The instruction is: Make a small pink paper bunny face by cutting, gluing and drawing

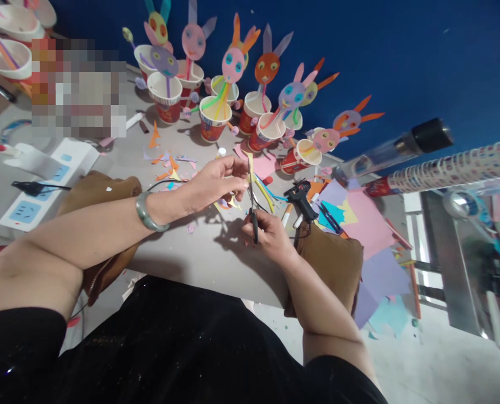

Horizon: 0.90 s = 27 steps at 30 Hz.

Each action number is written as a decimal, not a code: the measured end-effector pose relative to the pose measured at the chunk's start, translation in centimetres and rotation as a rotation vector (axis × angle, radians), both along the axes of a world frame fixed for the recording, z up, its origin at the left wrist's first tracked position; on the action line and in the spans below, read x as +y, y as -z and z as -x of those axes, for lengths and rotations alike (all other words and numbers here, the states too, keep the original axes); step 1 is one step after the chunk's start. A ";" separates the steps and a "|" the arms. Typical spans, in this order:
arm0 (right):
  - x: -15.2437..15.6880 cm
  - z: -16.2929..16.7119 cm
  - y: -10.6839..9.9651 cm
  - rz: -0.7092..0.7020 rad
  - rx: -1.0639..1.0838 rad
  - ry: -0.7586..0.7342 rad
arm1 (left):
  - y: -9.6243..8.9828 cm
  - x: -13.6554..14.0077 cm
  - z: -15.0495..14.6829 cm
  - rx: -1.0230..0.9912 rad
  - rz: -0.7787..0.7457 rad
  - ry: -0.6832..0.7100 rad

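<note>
My right hand point(269, 233) is closed around the handles of a pair of black scissors point(253, 221), their blades pointing away from me. Between the finger and thumb of my left hand point(222, 182) is a small piece of yellow paper point(250, 163), right at the scissor blades. Whether the blades are cutting into it I cannot tell. Small paper scraps point(171, 165) lie on the table beyond my left wrist. Just right of the scissors are a black glue gun point(302, 199) and several coloured strips point(265, 193).
Paper cups with rabbit-faced figures point(215, 120) line the back of the table. Coloured paper sheets point(370, 216) and a long stack of cups point(452, 165) lie to the right. A white power strip point(43, 185) is at left. Brown cushions point(329, 269) sit under both forearms.
</note>
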State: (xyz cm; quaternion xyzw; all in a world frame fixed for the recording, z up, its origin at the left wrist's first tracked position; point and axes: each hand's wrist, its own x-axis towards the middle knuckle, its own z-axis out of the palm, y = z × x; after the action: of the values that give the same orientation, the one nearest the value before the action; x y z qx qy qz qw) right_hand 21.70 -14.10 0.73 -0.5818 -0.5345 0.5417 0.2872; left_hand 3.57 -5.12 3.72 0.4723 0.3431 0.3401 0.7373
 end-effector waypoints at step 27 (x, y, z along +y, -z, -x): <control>-0.2 0.6 0.3 -0.048 -0.138 -0.073 | -0.1 0.5 0.3 0.094 -0.015 -0.060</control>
State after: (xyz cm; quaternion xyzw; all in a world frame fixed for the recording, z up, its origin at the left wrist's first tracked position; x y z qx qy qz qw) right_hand 21.14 -14.34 0.47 -0.5907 -0.5866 0.4976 0.2437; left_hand 3.23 -4.58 3.82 0.4828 0.3890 0.3421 0.7061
